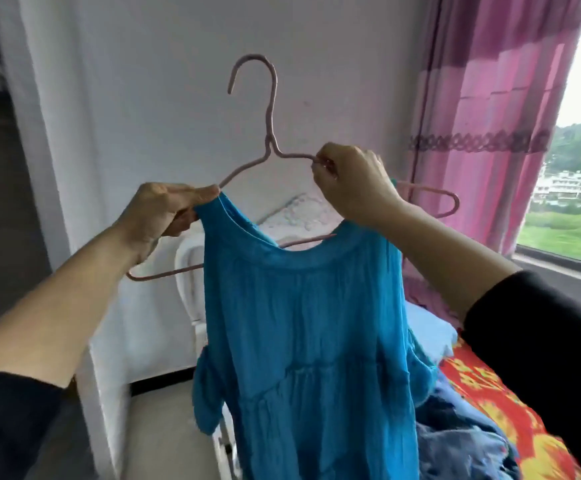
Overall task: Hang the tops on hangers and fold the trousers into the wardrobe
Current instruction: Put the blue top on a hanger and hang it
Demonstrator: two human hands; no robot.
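A bright blue crinkled top [303, 341] hangs in front of me, half threaded onto a pale pink wire hanger [271, 109]. My left hand [164, 209] pinches the top's left shoulder against the hanger's left arm. My right hand [351, 183] grips the hanger's right arm near the neck, with the top's right shoulder hidden behind it. The hanger's hook points up and left. Its right end sticks out bare past my right wrist.
A bed with a red and yellow patterned cover [510, 403] lies at the lower right, with blue denim clothes [462, 441] piled on it. A white headboard [192, 271] stands behind the top. Pink curtains [490, 98] and a window fill the right. A white wardrobe edge [22, 98] rises at left.
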